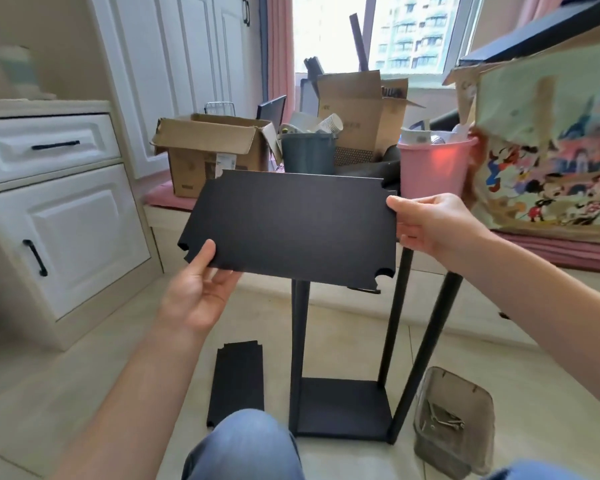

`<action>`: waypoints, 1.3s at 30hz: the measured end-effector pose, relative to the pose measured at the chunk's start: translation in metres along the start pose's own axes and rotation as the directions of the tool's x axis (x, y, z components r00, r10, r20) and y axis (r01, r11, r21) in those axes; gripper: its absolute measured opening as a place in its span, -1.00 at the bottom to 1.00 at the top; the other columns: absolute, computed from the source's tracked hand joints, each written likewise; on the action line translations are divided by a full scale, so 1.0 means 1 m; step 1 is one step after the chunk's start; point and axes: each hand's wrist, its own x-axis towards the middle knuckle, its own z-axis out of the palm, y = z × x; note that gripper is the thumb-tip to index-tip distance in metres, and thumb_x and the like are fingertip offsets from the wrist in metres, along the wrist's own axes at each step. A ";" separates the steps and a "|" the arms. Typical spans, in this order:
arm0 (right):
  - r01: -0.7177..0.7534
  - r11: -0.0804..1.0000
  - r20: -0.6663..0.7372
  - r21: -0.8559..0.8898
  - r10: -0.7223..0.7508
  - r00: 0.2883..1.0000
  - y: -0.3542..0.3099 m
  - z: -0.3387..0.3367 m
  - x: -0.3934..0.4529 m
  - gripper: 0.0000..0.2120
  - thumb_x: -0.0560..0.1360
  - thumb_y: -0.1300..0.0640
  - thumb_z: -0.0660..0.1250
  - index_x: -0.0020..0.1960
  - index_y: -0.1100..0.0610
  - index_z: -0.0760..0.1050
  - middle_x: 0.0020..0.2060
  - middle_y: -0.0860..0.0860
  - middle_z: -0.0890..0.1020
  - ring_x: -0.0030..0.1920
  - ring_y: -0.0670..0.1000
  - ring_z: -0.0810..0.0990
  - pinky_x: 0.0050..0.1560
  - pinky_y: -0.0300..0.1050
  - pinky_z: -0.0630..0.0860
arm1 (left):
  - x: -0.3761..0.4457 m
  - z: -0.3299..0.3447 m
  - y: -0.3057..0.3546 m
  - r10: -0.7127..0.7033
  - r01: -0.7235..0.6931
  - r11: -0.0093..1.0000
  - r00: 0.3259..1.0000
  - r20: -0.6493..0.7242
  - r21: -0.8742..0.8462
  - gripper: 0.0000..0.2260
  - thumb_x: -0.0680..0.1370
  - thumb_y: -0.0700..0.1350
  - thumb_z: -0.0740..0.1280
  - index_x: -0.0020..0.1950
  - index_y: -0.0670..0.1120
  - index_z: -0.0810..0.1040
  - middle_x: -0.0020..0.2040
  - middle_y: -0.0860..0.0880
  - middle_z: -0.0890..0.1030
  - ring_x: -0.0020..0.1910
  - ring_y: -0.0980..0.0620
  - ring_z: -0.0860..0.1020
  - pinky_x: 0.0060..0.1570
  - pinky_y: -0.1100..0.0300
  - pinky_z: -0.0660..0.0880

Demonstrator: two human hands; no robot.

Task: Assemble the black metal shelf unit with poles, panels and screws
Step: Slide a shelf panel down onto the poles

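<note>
I hold a flat black metal panel with notched corners in the air, above the poles. My left hand grips its near left edge, thumb on top. My right hand pinches its right edge. Below stands the part-built shelf: three black poles rise from a bottom panel on the floor. A spare stack of black panels lies on the floor to the left of it. A clear plastic container holding screws sits to the right.
White cabinets with black handles line the left. Cardboard boxes, a dark bin and a pink bin crowd the back. A cartoon-print bag stands at right. My knee is at the bottom.
</note>
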 end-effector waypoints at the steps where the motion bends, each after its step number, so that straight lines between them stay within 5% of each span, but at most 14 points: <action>1: -0.025 1.000 -0.015 0.016 0.026 1.000 0.000 -0.007 0.003 -0.63 0.53 0.05 0.43 0.18 0.33 0.59 -0.07 0.12 0.74 -0.11 0.06 0.71 0.11 0.00 0.59 | 0.000 0.011 -0.007 0.001 -0.001 1.000 1.000 -0.015 0.001 -0.87 0.65 -0.21 0.27 0.16 -0.16 0.55 -0.05 -0.13 0.74 -0.10 -0.09 0.74 0.04 -0.06 0.64; 4: -0.069 0.997 -0.022 0.025 0.069 0.997 0.006 -0.027 0.010 -0.69 0.52 0.08 0.44 0.12 0.30 0.60 0.03 0.16 0.71 0.03 0.16 0.70 0.18 0.08 0.60 | -0.001 0.042 -0.028 -0.005 0.003 1.000 0.998 -0.059 -0.029 -0.81 0.63 -0.22 0.31 0.24 -0.18 0.54 -0.07 -0.14 0.74 -0.17 -0.11 0.73 0.03 -0.10 0.64; 8: -0.070 0.996 -0.074 0.061 0.074 0.994 0.016 -0.049 0.025 -0.86 0.56 0.11 0.39 -0.07 0.19 0.60 -0.11 0.08 0.64 -0.17 0.03 0.65 -0.36 -0.19 0.59 | 0.003 0.070 -0.052 0.044 -0.043 0.999 0.997 -0.056 0.027 -0.64 0.60 -0.26 0.36 0.39 -0.14 0.46 0.20 -0.15 0.65 0.01 -0.13 0.70 -0.08 -0.01 0.68; 12: -0.094 0.993 -0.142 0.067 0.103 0.984 0.021 -0.074 0.048 -0.87 0.56 0.11 0.39 -0.04 0.19 0.56 -0.06 0.10 0.64 -0.07 0.07 0.65 -0.17 -0.06 0.62 | 0.008 0.083 -0.064 0.086 -0.077 0.980 0.995 -0.043 0.184 -0.79 0.59 -0.25 0.38 0.21 -0.11 0.51 0.20 -0.15 0.64 0.14 -0.14 0.66 -0.01 0.02 0.68; 16: -0.129 0.992 -0.156 0.013 0.129 0.979 0.026 -0.094 0.070 -0.83 0.54 0.07 0.41 -0.02 0.18 0.54 -0.09 0.11 0.61 -0.11 0.07 0.62 0.00 0.10 0.61 | 0.018 0.085 -0.064 0.183 -0.156 0.852 0.983 -0.005 0.499 -0.89 0.60 -0.01 0.40 -0.02 -0.03 0.57 0.00 -0.02 0.69 0.01 -0.02 0.67 -0.01 0.16 0.61; 21: -0.143 0.990 -0.158 0.018 0.144 0.977 0.039 -0.102 0.088 -0.85 0.52 0.10 0.42 -0.02 0.18 0.55 -0.11 0.08 0.63 -0.19 0.02 0.64 -0.23 -0.10 0.59 | 0.037 0.082 -0.070 0.256 -0.209 0.669 0.966 0.044 0.713 -0.84 0.57 0.11 0.40 -0.08 0.03 0.62 -0.16 0.17 0.64 -0.09 0.24 0.55 -0.08 0.29 0.39; 25: -0.203 0.975 -0.126 0.090 0.213 0.969 0.053 -0.102 0.096 -0.85 0.54 0.07 0.38 0.00 0.15 0.51 -0.18 0.05 0.58 -0.28 0.01 0.57 -0.40 -0.16 0.43 | 0.048 0.079 -0.075 0.157 -0.113 0.719 0.988 -0.002 0.686 -0.83 0.58 0.04 0.38 0.06 -0.03 0.65 0.06 0.00 0.70 0.11 0.03 0.62 0.19 0.12 0.46; 29: -0.259 0.943 -0.141 0.207 0.291 0.946 0.066 -0.100 0.097 -0.85 0.52 0.06 0.40 -0.03 0.13 0.53 -0.29 -0.01 0.62 -0.41 -0.07 0.64 -0.40 -0.16 0.60 | 0.053 0.071 -0.083 0.057 -0.039 0.777 0.998 -0.009 0.629 -0.74 0.62 0.02 0.33 0.21 -0.11 0.59 0.09 -0.13 0.68 0.03 -0.09 0.67 -0.02 0.09 0.50; 34: -0.267 0.904 -0.161 0.334 0.334 0.929 0.071 -0.090 0.094 -0.83 0.51 0.06 0.42 -0.02 0.15 0.51 -0.28 0.02 0.63 -0.48 -0.07 0.64 -0.48 -0.17 0.57 | 0.058 0.070 -0.087 0.052 -0.037 0.855 0.999 -0.013 0.518 -0.83 0.62 -0.04 0.33 0.14 -0.09 0.57 -0.05 -0.06 0.69 -0.19 -0.02 0.70 0.06 0.05 0.59; 39: -0.247 0.898 -0.140 0.365 0.315 0.939 0.072 -0.071 0.084 -0.85 0.53 0.06 0.40 -0.02 0.13 0.51 -0.27 0.01 0.62 -0.39 -0.02 0.59 -0.42 -0.18 0.52 | 0.067 0.062 -0.079 0.073 -0.046 0.898 0.996 -0.045 0.439 -0.84 0.61 -0.06 0.32 0.11 -0.12 0.56 -0.23 -0.01 0.71 -0.28 0.03 0.66 -0.18 0.20 0.64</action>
